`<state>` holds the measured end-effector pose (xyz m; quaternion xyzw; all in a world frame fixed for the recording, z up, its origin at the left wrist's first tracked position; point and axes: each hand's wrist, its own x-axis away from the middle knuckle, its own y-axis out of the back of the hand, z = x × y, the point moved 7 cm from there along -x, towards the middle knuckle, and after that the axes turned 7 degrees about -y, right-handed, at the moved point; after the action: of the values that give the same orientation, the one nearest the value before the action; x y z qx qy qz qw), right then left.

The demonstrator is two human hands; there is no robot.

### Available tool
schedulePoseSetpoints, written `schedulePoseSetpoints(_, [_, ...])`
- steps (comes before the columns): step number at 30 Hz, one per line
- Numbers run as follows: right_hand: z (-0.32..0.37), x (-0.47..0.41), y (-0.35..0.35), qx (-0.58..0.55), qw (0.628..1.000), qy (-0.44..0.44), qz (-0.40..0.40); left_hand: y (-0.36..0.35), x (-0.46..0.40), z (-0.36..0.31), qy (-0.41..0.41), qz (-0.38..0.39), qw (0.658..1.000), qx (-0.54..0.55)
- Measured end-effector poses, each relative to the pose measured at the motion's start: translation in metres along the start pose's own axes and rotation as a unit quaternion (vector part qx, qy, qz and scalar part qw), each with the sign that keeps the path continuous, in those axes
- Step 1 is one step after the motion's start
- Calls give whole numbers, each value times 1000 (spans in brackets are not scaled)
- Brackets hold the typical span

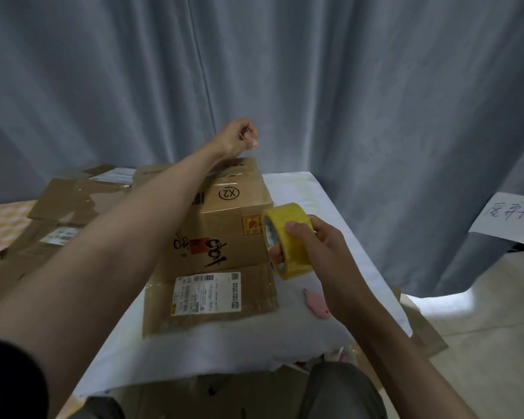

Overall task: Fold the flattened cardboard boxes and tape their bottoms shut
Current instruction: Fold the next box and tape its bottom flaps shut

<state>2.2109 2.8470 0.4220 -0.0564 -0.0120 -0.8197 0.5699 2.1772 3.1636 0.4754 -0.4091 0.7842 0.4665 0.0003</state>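
The right hand (pixel 315 246) grips a yellow tape roll (pixel 288 240), fingers through its core, just beside the brown cardboard box (pixel 224 225) standing on the white-covered table (pixel 300 189). The box bears a circled "X2", a barcode and a white shipping label (print too small to read). The left hand (pixel 236 140), raised beyond the box, pinches something I cannot make out.

Yellow tape roll (pixel 289 240), brown cardboard box (pixel 224 225) w/ red-black print, pink cutter (pixel 315 302), white tabletop (pixel 321 207), grey-blue curtain (pixel 345 86).
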Motion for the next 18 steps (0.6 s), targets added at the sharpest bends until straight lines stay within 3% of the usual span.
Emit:
schedulePoseSetpoints(5, [-9, -4, -1, 7, 1000, -4, 0, -13, 0, 11, -10, 19, 998, -52])
schedulePoseSetpoints(12, [-21, -5, -4, -21, 999, -25, 10, -26, 12, 28, 54, 68, 983, -159])
schedulePoseSetpoints(15, [-27, -4, -6, -26, 999, -25, 19, -11, 18, 13, 28, 3, 971, -236])
schedulePoseSetpoints(18, [-32, -4, -8, -20, 999, -31, 25, 7, 40, -36, -68, -79, 968, -229])
